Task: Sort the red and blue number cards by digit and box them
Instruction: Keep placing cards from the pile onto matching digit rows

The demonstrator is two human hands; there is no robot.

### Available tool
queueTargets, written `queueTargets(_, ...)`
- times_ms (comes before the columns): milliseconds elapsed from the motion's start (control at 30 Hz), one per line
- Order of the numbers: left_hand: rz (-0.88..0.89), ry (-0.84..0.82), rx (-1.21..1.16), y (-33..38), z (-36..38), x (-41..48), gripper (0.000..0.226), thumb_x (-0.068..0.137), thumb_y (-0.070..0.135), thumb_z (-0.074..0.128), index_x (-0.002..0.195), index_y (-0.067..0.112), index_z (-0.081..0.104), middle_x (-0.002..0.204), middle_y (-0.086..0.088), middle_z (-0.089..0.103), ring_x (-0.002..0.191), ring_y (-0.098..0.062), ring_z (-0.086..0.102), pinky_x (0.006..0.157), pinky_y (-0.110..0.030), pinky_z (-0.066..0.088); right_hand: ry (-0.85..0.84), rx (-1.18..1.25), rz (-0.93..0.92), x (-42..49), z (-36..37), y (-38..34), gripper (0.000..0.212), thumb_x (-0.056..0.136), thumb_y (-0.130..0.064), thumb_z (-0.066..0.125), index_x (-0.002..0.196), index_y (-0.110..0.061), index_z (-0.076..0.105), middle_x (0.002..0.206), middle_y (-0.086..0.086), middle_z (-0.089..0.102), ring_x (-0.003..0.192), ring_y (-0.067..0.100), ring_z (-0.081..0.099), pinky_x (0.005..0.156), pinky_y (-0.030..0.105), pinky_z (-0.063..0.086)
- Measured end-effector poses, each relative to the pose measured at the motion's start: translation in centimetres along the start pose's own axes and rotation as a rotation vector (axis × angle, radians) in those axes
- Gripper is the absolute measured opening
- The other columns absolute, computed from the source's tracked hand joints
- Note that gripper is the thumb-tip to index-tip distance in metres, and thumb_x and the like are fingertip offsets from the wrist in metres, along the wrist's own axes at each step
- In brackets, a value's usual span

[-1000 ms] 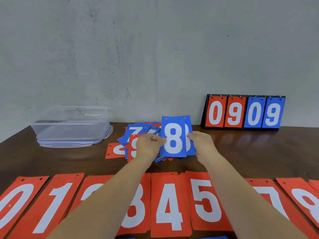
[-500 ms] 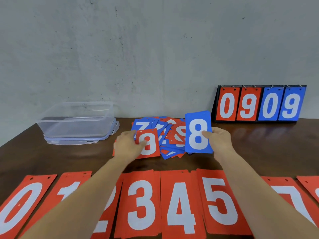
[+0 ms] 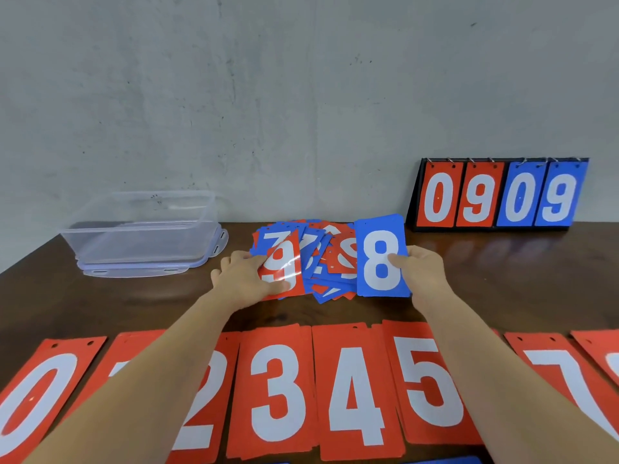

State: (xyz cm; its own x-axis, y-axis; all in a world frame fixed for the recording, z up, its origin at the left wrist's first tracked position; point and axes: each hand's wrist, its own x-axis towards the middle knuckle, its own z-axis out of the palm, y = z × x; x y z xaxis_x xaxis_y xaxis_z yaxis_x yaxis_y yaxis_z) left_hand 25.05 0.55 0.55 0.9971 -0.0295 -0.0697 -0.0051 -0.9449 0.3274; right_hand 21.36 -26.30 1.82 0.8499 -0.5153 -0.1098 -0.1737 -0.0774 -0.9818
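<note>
The right hand (image 3: 427,277) pinches the blue 8 (image 3: 380,259) by its right edge, thumb on the face, holding it upright at the right of the pile (image 3: 330,262). The left hand (image 3: 243,279) pinches the red 9 (image 3: 284,267) at its left edge, thumb on the lower face, the card tilted over the pile's left side. A strip of bare table (image 3: 519,283) lies between the pile and the near red row (image 3: 355,390), and more to the right. The box (image 3: 144,226) stands far left on its lid (image 3: 134,272), apart from the pile. The scoreboard (image 3: 502,195) stands far right against the wall.
</note>
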Motion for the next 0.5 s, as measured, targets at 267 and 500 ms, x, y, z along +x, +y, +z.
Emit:
queueTargets(267,0.077,0.217,-0.265,2.1,0.6,-2.0,0.073,0.084,0.034,0.071,0.143,0.019,0.031,0.136,-0.006,0.052,0.123,-0.027,0.050,0.102,-0.040,0.036,0.028,0.022,-0.026,-2.2,-2.5,-1.0,0.016,0.089,-0.018,0.067,0.081,-0.021,0.054,0.098,0.001,0.061,0.086,0.019,0.061,0.054,0.025,0.049)
queueTargets(500,0.133,0.276,-0.751,5.4,-0.2,-3.7,0.066,0.091,-0.004,0.052,0.149,0.009,0.022,0.143,-0.014,0.045,0.130,-0.030,0.045,0.102,-0.035,0.039,0.074,0.032,-0.051,-4.6,-6.2,-1.1,0.013,0.088,-0.021,0.068,0.091,-0.019,0.055,0.098,0.001,0.062,0.086,0.019,0.063,0.053,0.024,0.049)
